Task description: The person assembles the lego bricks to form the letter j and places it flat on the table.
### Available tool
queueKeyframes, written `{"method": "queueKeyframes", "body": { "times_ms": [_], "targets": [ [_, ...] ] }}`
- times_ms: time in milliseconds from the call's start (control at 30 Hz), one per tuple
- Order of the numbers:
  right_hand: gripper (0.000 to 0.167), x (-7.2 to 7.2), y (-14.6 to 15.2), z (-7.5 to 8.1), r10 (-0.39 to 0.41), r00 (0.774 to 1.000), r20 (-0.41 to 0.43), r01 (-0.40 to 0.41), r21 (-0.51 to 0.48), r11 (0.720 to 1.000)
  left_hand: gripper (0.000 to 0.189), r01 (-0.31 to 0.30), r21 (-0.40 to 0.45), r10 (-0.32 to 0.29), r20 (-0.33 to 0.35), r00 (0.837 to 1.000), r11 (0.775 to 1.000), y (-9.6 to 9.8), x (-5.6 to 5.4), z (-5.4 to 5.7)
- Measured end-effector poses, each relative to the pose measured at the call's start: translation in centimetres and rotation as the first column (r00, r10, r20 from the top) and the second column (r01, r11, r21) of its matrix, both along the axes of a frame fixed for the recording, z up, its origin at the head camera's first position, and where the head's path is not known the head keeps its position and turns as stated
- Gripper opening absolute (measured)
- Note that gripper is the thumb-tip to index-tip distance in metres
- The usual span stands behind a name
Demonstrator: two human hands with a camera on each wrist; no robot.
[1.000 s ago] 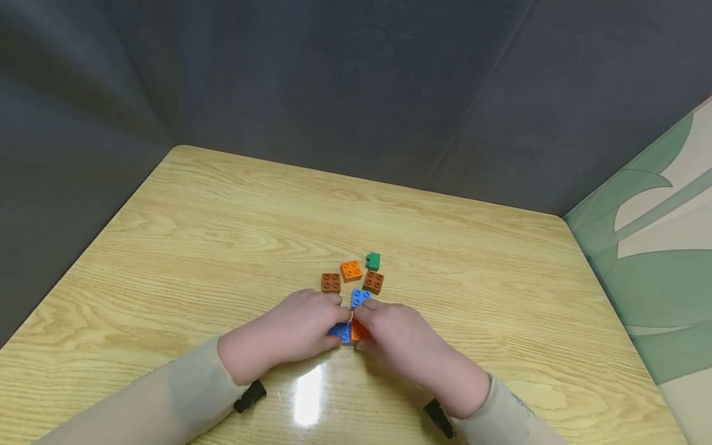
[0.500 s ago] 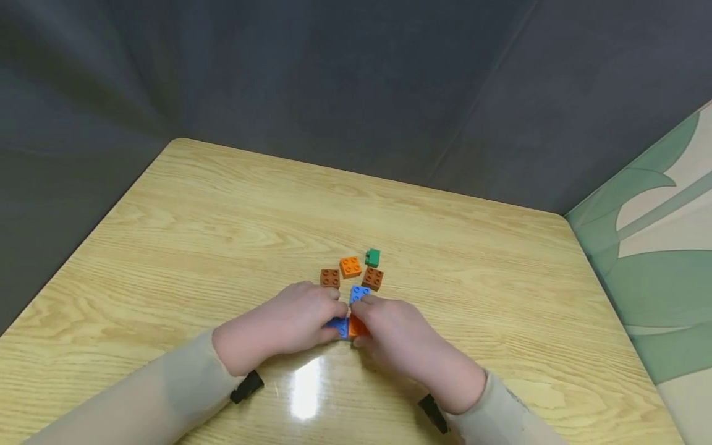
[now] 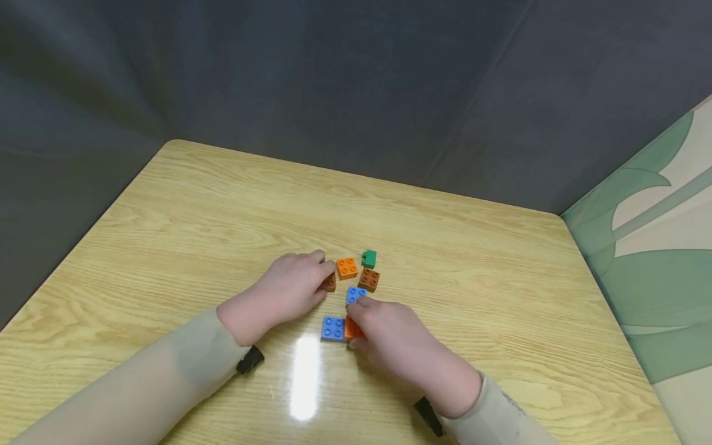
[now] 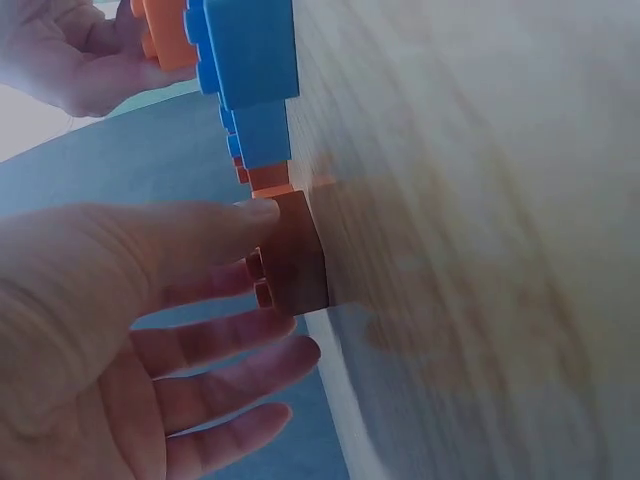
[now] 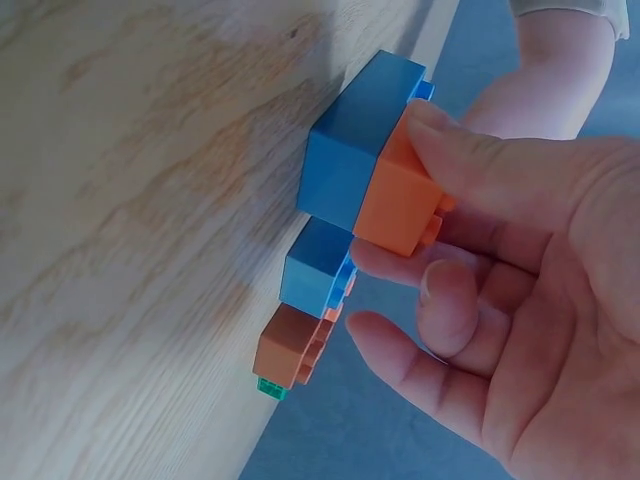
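With thumb and fingers, my left hand pinches a brown toy brick standing on the table; in the head view the hand covers part of it. My right hand holds an orange brick by its sides. That orange brick sits on one end of a longer blue brick, whose bare studs show to the left of it. Just beyond the right fingers lies a smaller blue brick, partly hidden by them in the head view.
Past the hands on the wooden table lie a second orange brick, another brown brick and a small green brick on its side. A dark curtain hangs behind the table, and a leaf-patterned panel stands at the right.
My left hand has let go of the longer blue brick and moved away from me to the left brown brick. My right hand stays on the orange brick.
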State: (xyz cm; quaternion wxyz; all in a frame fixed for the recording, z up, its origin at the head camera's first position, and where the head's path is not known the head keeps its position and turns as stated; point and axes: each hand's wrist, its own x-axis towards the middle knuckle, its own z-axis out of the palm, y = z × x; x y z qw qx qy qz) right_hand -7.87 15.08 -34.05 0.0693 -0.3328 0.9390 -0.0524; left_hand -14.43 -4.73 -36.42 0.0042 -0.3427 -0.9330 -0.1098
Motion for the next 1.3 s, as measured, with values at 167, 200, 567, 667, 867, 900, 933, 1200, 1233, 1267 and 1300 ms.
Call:
{"method": "queueKeyframes", "body": {
  "times_ms": [167,200,567,667,867,900,933,1200,1233,1267,1300],
  "targets": [
    [0.027,0.0,0.0,0.1,-0.001,1.000,0.003,0.001,0.000,1.000,0.015,-0.001,0.003,0.001,-0.008,1.000,1.000,0.1,-0.1,0.1],
    [0.027,-0.1,0.0,0.1,-0.001,1.000,0.006,0.001,0.000,1.000,0.014,0.000,0.006,0.000,-0.011,1.000,1.000,0.1,-0.1,0.1],
    [0.026,-0.2,0.0,0.2,-0.002,1.000,0.018,0.002,0.006,1.000,0.012,0.029,0.066,-0.030,0.000,1.000,0.997,-0.7,0.4,0.3],
    [0.027,-0.1,0.0,0.3,-0.007,1.000,0.019,0.007,0.008,1.000,0.014,0.043,0.084,-0.045,0.026,0.999,0.995,-1.0,0.9,0.7],
    [0.027,-0.2,-0.1,0.2,-0.015,1.000,0.025,0.015,0.019,1.000,0.019,0.082,0.105,-0.096,0.128,0.987,0.991,-1.4,2.0,1.9],
    [0.027,-0.3,-0.1,0.2,-0.016,1.000,0.026,0.015,0.020,1.000,0.020,0.092,0.107,-0.107,0.141,0.984,0.990,-1.4,2.1,2.0],
    [0.027,-0.3,-0.1,0.2,-0.016,1.000,0.026,0.015,0.020,1.000,0.021,0.101,0.106,-0.116,0.153,0.981,0.989,-1.4,2.3,2.1],
    [0.029,-0.2,0.2,0.3,-0.001,1.000,0.021,0.001,-0.010,1.000,0.019,0.129,0.073,-0.143,0.236,0.961,0.989,-1.0,3.1,2.6],
    [0.029,-0.2,0.2,0.3,0.000,1.000,0.020,0.000,-0.013,1.000,0.019,0.130,0.070,-0.144,0.242,0.960,0.989,-1.0,3.2,2.7],
    [0.029,-0.2,0.2,0.3,0.001,1.000,0.020,-0.001,-0.015,1.000,0.018,0.131,0.067,-0.144,0.245,0.959,0.989,-1.0,3.2,2.7],
    [0.029,-0.2,0.2,0.3,0.002,1.000,0.018,-0.002,-0.016,1.000,0.018,0.133,0.063,-0.145,0.245,0.959,0.989,-0.9,3.3,2.7]
  ]
}}
